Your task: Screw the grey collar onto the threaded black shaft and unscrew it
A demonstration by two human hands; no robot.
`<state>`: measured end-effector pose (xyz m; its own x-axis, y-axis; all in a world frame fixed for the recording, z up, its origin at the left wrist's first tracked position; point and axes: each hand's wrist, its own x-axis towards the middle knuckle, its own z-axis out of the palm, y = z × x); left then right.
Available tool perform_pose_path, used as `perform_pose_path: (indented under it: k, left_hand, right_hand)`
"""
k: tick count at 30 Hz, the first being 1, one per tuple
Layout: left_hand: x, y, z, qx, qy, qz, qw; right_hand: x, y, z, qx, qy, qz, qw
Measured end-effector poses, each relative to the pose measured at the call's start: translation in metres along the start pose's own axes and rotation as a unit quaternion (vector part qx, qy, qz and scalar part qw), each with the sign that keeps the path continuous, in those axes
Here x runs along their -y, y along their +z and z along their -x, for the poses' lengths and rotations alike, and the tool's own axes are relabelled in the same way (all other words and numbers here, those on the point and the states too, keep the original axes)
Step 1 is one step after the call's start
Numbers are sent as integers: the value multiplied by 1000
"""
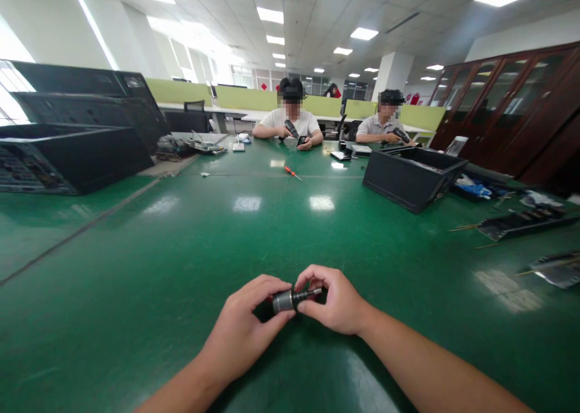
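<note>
Just above the green table, a cylindrical metal part (283,302) is held level between my hands, with a wide grey body on the left and a thin stepped dark shaft with a silver tip on the right. My left hand (244,319) grips the grey body between thumb and fingers. Around the shaft curl the thumb and fingers of my right hand (334,301), close to where it meets the body. The fingers of both hands hide parts of the piece, and its exact kind cannot be made out.
A red-handled screwdriver (290,171) lies farther out on the green table (203,232). Black bins stand at left (104,159) and right (399,180). Dark parts with thin rods (525,221) lie at far right. Across the table sit two people (290,123) (383,126) holding tools.
</note>
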<state>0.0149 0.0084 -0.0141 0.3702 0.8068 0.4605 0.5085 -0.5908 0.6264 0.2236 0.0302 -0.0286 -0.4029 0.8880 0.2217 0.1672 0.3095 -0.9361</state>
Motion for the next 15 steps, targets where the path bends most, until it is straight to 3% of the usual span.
perform_pose_path:
  k: [8, 15]
  left_hand:
    - [2, 0, 1, -15, 11, 1, 1000]
    - [4, -1, 1, -23, 25, -5, 999]
  right_hand:
    - [0, 0, 1, 1, 1, 28, 1000]
    - [3, -1, 0, 0, -64, 93, 994]
